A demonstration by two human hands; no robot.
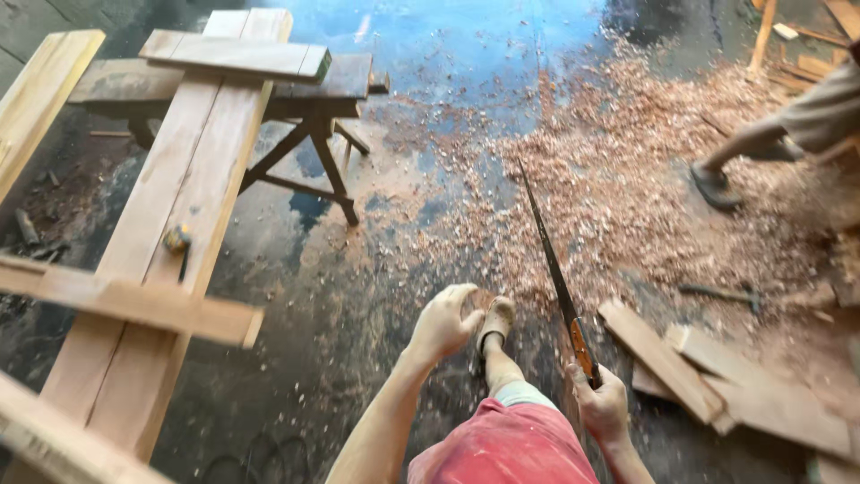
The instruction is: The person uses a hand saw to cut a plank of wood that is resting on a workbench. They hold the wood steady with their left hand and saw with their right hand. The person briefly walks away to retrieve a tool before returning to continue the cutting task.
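My right hand (602, 405) grips the orange-brown handle of a hand saw (546, 251). Its long dark blade points up and away over the floor. My left hand (443, 321) hangs loosely curled and holds nothing, just left of my sandalled foot (495, 321). My knee in red shorts (511, 444) shows at the bottom. To the left, two long planks (170, 224) lie side by side on a dark wooden sawhorse (309, 116), with shorter boards laid across them.
A thick spread of wood shavings (627, 179) covers the wet dark floor on the right. Loose boards (708, 376) lie at the lower right. Another person's foot and leg (743, 157) stand at the upper right. A small tool (176, 240) rests on the planks.
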